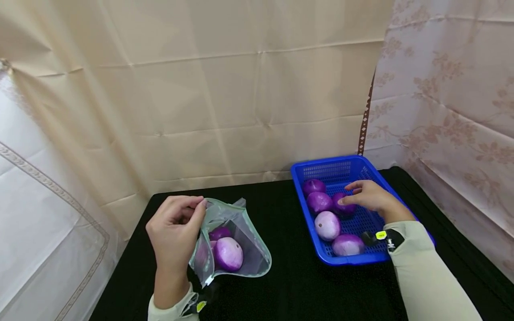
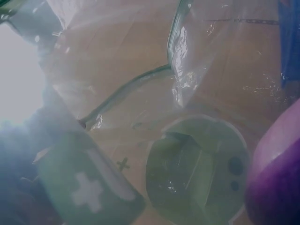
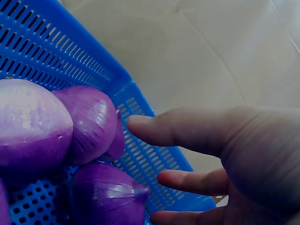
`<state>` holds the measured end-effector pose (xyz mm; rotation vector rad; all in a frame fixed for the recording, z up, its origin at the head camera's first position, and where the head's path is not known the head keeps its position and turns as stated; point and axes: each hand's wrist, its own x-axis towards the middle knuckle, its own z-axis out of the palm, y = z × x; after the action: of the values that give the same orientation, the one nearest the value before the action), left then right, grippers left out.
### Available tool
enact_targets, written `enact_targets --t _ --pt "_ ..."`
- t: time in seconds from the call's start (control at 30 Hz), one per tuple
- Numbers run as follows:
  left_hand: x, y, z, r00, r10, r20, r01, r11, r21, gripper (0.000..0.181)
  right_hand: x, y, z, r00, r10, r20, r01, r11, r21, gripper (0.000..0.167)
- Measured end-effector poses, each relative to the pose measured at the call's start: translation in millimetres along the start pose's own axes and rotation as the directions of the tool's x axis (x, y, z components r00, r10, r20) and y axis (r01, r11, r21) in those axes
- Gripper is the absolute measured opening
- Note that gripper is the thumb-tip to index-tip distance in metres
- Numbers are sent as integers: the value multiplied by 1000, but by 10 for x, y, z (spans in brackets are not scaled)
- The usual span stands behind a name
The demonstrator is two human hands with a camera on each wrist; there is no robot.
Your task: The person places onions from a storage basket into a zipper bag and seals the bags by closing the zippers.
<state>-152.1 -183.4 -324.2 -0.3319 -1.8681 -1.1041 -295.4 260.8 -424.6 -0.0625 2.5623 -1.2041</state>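
At the left, my left hand (image 1: 176, 229) pinches the upper edge of a clear zip bag (image 1: 257, 249) between thumb and fingers. Its mouth gapes, and purple-and-white onions (image 1: 229, 254) lie inside. The left wrist view looks through the bag's plastic (image 2: 126, 93), which has green printing, with part of an onion (image 2: 276, 183) at the right edge. My right hand (image 1: 371, 198) reaches into the blue basket (image 1: 327, 257), thumb and fingers spread beside a purple onion (image 1: 344, 205). In the right wrist view a gap shows between the thumb and the nearby onions (image 3: 93, 122).
More onions lie in the basket, including a pale one (image 1: 327, 226) and one near its front wall (image 1: 347, 245). Basket and bag stand apart on a black-covered table (image 1: 277, 223). Beige cloth (image 1: 249, 98) hangs behind, and a flowered curtain (image 1: 453, 89) at the right.
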Motion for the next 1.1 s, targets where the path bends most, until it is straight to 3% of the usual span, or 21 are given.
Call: enact_targets --t 0.43,0.8,1.1 --pt "-18 -1 4 1000 -6 -9 6 1000 0 11 -6 27 13 994 70 80 -75 996 50 92" --pt "4 67 14 1000 5 -5 -5 1000 12 12 46 69 55 990 86 109 -97 991 97 100" --pt "-3 65 34 1000 -3 2 3 1000 22 11 84 100 64 991 96 94 -104 991 88 97"
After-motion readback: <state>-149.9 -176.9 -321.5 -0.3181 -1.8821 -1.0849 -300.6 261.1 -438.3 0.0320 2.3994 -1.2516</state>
